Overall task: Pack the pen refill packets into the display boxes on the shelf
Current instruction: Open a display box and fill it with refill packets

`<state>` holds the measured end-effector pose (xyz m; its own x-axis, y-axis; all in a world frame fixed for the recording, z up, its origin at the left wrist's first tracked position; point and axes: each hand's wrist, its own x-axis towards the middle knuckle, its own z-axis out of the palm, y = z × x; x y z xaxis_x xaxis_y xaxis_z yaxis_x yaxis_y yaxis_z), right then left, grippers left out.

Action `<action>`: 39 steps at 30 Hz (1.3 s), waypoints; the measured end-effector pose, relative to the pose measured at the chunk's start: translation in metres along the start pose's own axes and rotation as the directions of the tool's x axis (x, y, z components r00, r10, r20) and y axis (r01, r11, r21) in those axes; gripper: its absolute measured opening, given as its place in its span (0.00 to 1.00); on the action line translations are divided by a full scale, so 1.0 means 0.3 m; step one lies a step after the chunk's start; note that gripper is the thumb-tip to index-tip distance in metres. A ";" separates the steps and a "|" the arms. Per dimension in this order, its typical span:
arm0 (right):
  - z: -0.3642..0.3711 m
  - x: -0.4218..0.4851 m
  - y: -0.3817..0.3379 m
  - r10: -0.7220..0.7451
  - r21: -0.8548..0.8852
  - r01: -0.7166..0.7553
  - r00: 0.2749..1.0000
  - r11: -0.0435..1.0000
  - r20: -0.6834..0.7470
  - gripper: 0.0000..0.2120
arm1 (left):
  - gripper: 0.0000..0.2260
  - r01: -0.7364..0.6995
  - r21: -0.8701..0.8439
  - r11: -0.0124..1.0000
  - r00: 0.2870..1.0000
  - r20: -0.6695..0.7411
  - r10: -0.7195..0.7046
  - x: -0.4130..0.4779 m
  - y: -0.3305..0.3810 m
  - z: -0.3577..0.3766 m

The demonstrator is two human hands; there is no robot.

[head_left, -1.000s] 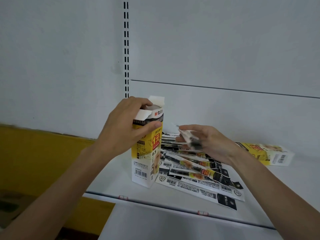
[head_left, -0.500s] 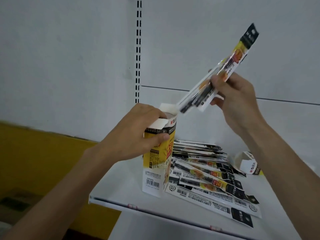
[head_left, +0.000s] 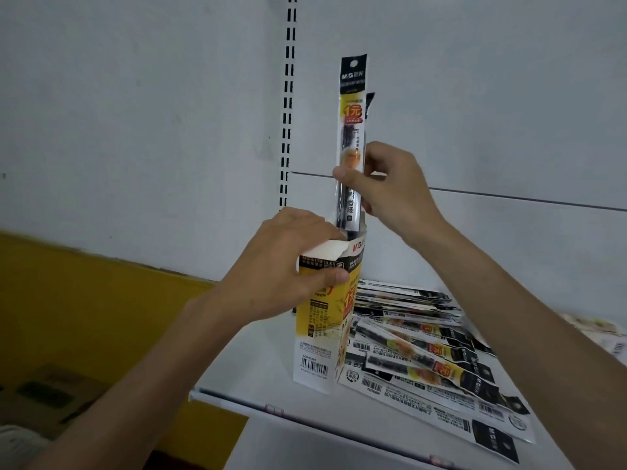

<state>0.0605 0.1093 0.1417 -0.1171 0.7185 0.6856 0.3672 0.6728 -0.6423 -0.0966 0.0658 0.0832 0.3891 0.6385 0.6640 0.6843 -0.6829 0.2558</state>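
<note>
A tall yellow and white display box (head_left: 317,337) stands upright near the front of the white shelf (head_left: 258,378). My left hand (head_left: 288,266) grips its open top, thumb across the front. My right hand (head_left: 390,188) pinches a thin bunch of pen refill packets (head_left: 353,110), held upright with the lower ends inside the box's mouth. A second packet edge shows just behind the front one. To the right of the box, several more refill packets (head_left: 424,361) lie fanned out flat on the shelf.
A slotted upright rail (head_left: 288,96) runs up the white back panel behind the box. Another box (head_left: 604,334) lies at the far right, partly hidden by my right forearm. A yellow wall (head_left: 84,300) and floor items lie lower left, beyond the shelf's front edge.
My right hand lifted packets from the pile, swung them from a tilt to upright and lowered their ends into the box. My left hand kept holding the box top.
</note>
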 end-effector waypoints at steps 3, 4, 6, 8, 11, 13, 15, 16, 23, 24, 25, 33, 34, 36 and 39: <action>0.024 -0.017 0.007 -0.037 0.048 0.038 0.999 0.998 -0.021 0.07 | 0.18 0.004 -0.007 1.000 1.000 -0.013 -0.004 -0.003 -0.004 0.005; 0.025 -0.022 0.008 -0.049 0.061 0.050 0.999 0.997 -0.017 0.06 | 0.17 0.006 -0.015 1.000 1.000 -0.014 -0.007 -0.004 -0.006 0.006; 0.026 -0.032 0.014 -0.053 0.043 0.051 0.998 0.998 0.046 0.06 | 0.17 0.008 -0.021 1.000 1.000 -0.011 -0.008 -0.002 -0.009 0.008; 0.034 -0.047 0.024 -0.017 -0.069 0.027 0.990 0.997 0.143 0.06 | 0.17 0.003 -0.021 1.000 1.000 -0.009 -0.004 0.001 -0.010 0.009; 0.015 -0.064 0.026 0.094 -0.172 -0.049 0.961 0.984 0.261 0.03 | 0.17 0.004 -0.018 1.000 1.000 -0.025 -0.004 0.000 -0.008 0.007; -0.022 -0.062 0.013 0.170 -0.112 -0.140 0.922 0.984 0.349 0.03 | 0.18 0.000 -0.007 1.000 1.000 -0.026 0.000 -0.005 -0.008 0.007; -0.054 -0.049 0.002 0.185 -0.013 -0.190 0.934 0.982 0.306 0.07 | 0.19 -0.010 0.000 1.000 1.000 -0.019 0.010 -0.007 -0.009 0.010; -0.064 -0.041 -0.006 0.168 0.037 -0.182 0.958 0.983 0.231 0.08 | 0.20 -0.014 0.004 1.000 1.000 -0.021 0.014 -0.007 -0.010 0.012; -0.054 -0.063 0.001 0.098 -0.227 -0.044 0.967 0.973 0.234 0.07 | 0.34 0.087 -0.127 0.988 0.985 -0.139 -0.105 -0.036 -0.004 0.051; -0.055 -0.075 0.007 0.134 -0.259 -0.061 0.952 0.964 0.274 0.09 | 0.37 0.129 -0.145 0.981 0.978 -0.143 -0.150 -0.042 0.001 0.062; -0.058 -0.084 0.011 0.154 -0.275 -0.072 0.944 0.959 0.292 0.11 | 0.40 0.166 -0.169 0.971 0.972 -0.135 -0.190 -0.048 0.009 0.074; -0.040 -0.102 -0.009 0.013 -0.182 0.007 0.994 0.983 0.111 0.06 | 0.38 0.239 -0.388 0.890 0.953 -0.083 -0.291 -0.054 0.028 0.101; -0.037 -0.110 -0.008 0.006 -0.181 0.012 0.995 0.983 0.097 0.07 | 0.38 0.236 -0.409 0.882 0.952 -0.085 -0.294 -0.056 0.032 0.102; -0.035 -0.120 -0.014 0.002 -0.142 0.008 0.998 0.990 0.068 0.10 | 0.37 0.228 -0.446 0.866 0.951 -0.089 -0.296 -0.059 0.039 0.105; -0.039 -0.112 -0.025 -0.030 -0.151 0.026 0.999 0.988 -0.025 0.10 | 0.37 0.221 -0.471 0.854 0.952 -0.084 -0.293 -0.061 0.049 0.113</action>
<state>0.0724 0.0781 0.1275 -0.1053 0.6931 0.7131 0.4989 0.6571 -0.5651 -0.0727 0.0560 0.0508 0.1179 0.7783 0.6168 0.3800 -0.6092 0.6961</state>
